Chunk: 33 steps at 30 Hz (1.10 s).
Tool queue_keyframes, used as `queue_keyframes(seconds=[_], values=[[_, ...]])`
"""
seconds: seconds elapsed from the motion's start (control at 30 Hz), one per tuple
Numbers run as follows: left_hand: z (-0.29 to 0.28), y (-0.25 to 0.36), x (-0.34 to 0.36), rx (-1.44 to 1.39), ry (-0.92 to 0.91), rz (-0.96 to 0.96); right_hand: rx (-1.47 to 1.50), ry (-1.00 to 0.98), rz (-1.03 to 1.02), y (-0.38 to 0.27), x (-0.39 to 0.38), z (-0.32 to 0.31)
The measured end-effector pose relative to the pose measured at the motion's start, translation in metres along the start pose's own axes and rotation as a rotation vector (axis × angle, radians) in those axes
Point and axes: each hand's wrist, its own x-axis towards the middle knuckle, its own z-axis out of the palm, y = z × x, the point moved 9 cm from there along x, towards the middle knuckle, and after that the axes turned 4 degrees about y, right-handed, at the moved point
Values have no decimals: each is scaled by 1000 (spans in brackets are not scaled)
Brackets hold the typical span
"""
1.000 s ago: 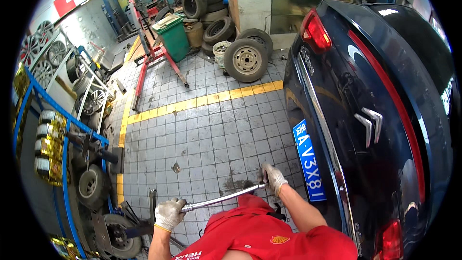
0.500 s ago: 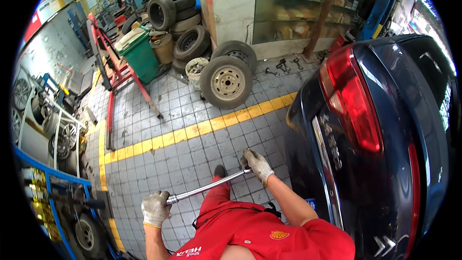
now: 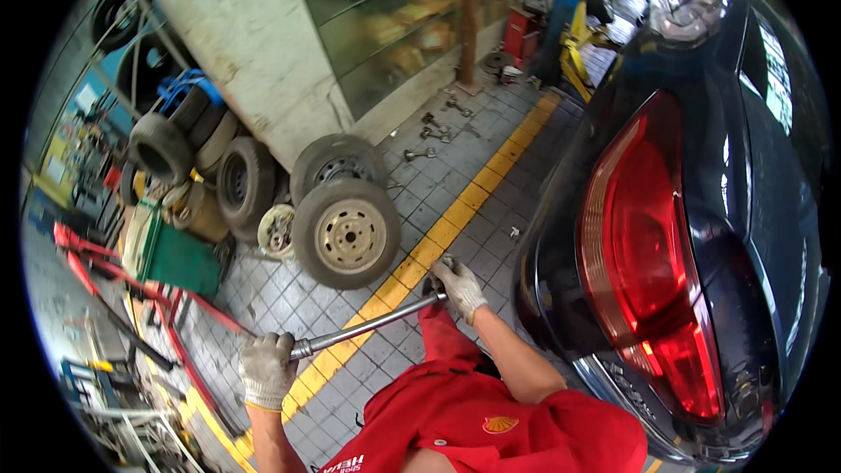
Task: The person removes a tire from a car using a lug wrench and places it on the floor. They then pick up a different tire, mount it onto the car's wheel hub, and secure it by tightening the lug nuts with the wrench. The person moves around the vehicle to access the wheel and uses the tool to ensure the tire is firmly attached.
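A long chrome torque wrench [image 3: 366, 326] is held out across the front of my body, slanting up toward the right. My left hand [image 3: 266, 371], in a whitish knit glove, is closed around its thicker handle end. Gloved the same way, my right hand [image 3: 458, 287] grips the head end, and its fingers partly cover that end. To the right of my right hand stands the rear corner of a dark blue car [image 3: 547, 298] with a large red tail light [image 3: 644, 236]. The wrench touches neither the car nor the floor.
A wheel with a beige rim [image 3: 350, 238] leans on another tyre ahead. Several tyres [image 3: 247, 180], a green bin [image 3: 180, 258] and a red metal stand [image 3: 171, 315] are at the left. Metal parts [image 3: 420, 154] lie beside a yellow floor line [image 3: 455, 215]. A blue lift post [image 3: 561, 9] rises beyond.
My view has turned right and moved forward along the car. The tail light looks closer, and the wheels have shifted left and nearer. Both hands still hold the torque wrench.
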Motion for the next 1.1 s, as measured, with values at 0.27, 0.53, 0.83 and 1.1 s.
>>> queue_keyframes(seconds=[0.27,0.53,0.83,1.1], values=[[48,-16,228,-37,49,20,-205,65,4,-151,197,13],[80,11,492,-95,104,290,-24,203,-67,-240,350,-59],[137,140,817,-151,55,702,255,349,-84,-225,529,-199],[159,365,1040,-141,47,1221,448,984,-55,-228,571,-328]])
